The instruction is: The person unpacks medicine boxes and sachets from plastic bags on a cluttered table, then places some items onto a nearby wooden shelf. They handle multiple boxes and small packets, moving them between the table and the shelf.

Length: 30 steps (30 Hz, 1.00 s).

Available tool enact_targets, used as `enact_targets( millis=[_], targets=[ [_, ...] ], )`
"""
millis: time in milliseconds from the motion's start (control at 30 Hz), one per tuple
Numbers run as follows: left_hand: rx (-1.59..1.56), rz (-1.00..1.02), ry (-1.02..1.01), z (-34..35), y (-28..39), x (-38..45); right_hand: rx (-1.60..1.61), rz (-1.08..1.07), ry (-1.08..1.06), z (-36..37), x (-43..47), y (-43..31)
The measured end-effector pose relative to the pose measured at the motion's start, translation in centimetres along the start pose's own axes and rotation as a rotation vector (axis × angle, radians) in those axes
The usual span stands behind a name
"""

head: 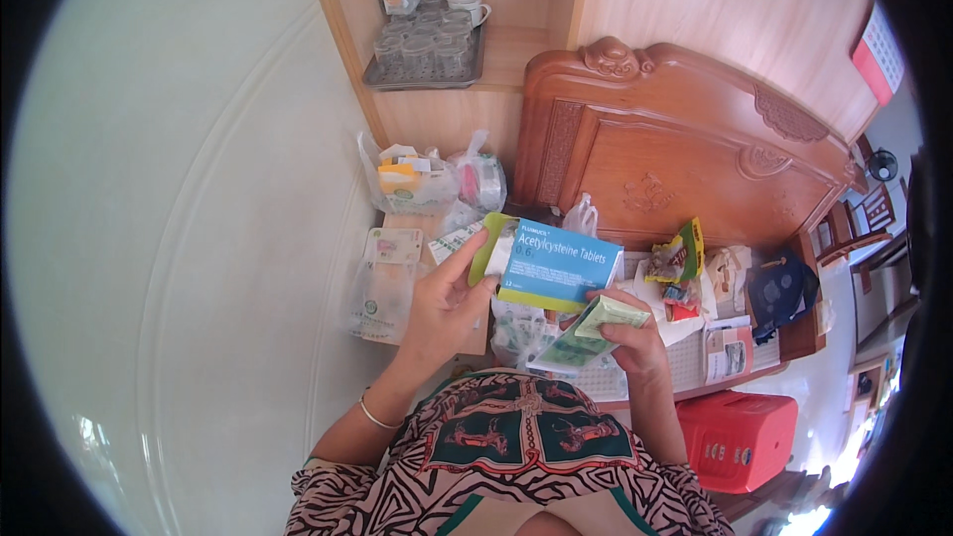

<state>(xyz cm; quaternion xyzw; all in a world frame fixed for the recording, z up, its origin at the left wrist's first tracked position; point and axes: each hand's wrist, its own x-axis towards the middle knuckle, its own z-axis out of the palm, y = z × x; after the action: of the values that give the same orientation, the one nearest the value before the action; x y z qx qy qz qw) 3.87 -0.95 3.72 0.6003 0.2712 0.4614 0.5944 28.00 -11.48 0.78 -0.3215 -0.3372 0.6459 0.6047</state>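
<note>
My left hand (450, 301) grips the green end flap of a blue and green medicine box (560, 264) for acetylcysteine tablets. The flap stands open at that end, and a silvery piece shows at the opening. In my right hand (633, 335) is a pale green printed packet (581, 339), folded or layered, held below the box. Fingers of that hand also reach to the box's lower right edge. Behind the box, partly hidden, lies a white packet with green print (456, 240). Clear plastic bags (521, 339) with things inside lie beneath the hands.
Stuffed plastic bags (417, 186) stand on a small wooden table at the left. A carved wooden bench back (655, 171) rises ahead; its seat holds a snack bag (681, 253), a dark blue bag (782, 290) and booklets (728, 350). A red plastic stool (737, 439) stands at right. Glasses fill a shelf tray (424, 78).
</note>
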Motion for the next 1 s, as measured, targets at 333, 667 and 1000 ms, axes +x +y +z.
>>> enact_targets(
  millis=[333,667,1000],
  targets=[
    [-0.158,-0.11,0.005,0.2,-0.8,-0.2,0.033,0.001,0.051,-0.9,-0.1,1.3],
    [0.027,-0.262,0.032,-0.3,-0.5,-0.6,0.123,-0.004,0.085,-1.7,-0.3,1.9],
    [-0.299,-0.127,0.133,0.0,-0.4,-0.8,0.229,-0.047,0.145,-2.4,-0.3,1.9]
  ],
)
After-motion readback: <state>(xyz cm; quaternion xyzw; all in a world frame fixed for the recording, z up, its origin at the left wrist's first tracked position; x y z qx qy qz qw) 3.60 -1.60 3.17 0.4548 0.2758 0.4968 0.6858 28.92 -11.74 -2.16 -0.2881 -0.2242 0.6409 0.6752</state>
